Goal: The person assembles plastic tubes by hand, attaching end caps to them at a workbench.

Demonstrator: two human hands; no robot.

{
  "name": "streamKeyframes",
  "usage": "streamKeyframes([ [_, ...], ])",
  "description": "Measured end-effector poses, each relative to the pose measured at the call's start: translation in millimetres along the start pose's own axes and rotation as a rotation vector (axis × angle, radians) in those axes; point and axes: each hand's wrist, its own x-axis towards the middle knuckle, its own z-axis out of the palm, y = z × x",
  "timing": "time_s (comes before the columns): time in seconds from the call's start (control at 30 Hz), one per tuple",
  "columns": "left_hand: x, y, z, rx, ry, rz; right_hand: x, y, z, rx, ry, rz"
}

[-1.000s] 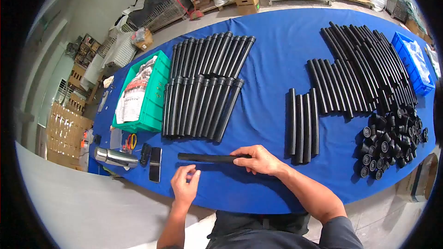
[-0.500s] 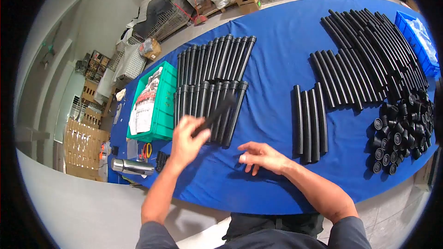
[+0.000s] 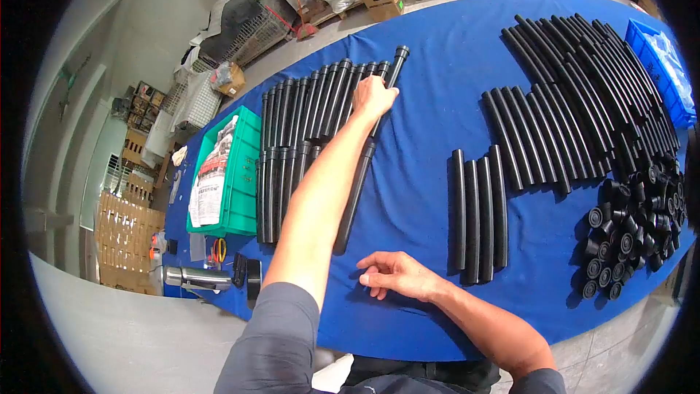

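Observation:
Stretched out over the far row of capped black tubes (image 3: 292,113), my left hand (image 3: 373,98) is closed around a capped black tube (image 3: 397,66) at that row's right end. Its fingers are partly hidden behind the hand. A nearer row of capped tubes (image 3: 271,193) lies partly under my left forearm, with one capped tube (image 3: 355,201) showing to the right of it. My right hand (image 3: 397,276) hovers over or rests on the blue cloth (image 3: 408,197), fingers loosely bent and apart, holding nothing. Several uncapped black tubes (image 3: 479,215) lie to its right.
More uncapped tubes (image 3: 576,95) cover the right side, near a heap of black caps (image 3: 631,226) and a blue bin (image 3: 682,106). At left stand a green crate (image 3: 244,175), a steel flask (image 3: 197,278), scissors (image 3: 219,249) and a black roll-like object (image 3: 253,281).
My left hand has moved away from me with a black tube, from above the near row to the far row's right end. The right hand stays near its place, fingers slightly more bent.

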Motion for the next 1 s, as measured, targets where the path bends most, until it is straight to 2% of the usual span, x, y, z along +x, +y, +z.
streamKeyframes([
  [0.17, -6.7, 7.4, 21.1, 0.082, -0.037, -0.062, -2.6, -9.3, 2.3, -0.006, 0.006, 0.04],
  [0.27, -9.2, 3.2, 28.5, 0.161, 0.021, 0.04, -5.1, -14.9, 3.3, 0.0, 0.015, 0.071],
  [0.5, -7.4, -9.6, 32.0, 0.214, 0.104, 0.091, -4.6, -14.7, 5.1, -0.024, 0.028, 0.066],
  [0.6, -9.7, -14.3, 27.7, 0.185, 0.08, 0.058, -3.8, -12.2, 4.4, -0.023, 0.032, 0.066],
  [0.73, -14.8, -17.5, 27.1, 0.197, 0.176, 0.097, -2.4, -9.4, 4.6, -0.054, 0.038, 0.059],
  [0.77, -12.9, -16.6, 25.0, 0.216, 0.093, 0.07, -2.8, -10.5, 5.0, -0.072, 0.03, 0.052],
  [0.87, -14.1, -14.3, 23.7, 0.215, 0.051, 0.077, -2.8, -9.1, 4.7, -0.131, 0.048, 0.027],
  [1.0, -18.1, -14.7, 23.1, 0.228, 0.175, 0.139, -3.6, -8.9, 6.2, -0.138, 0.06, 0.008],
])
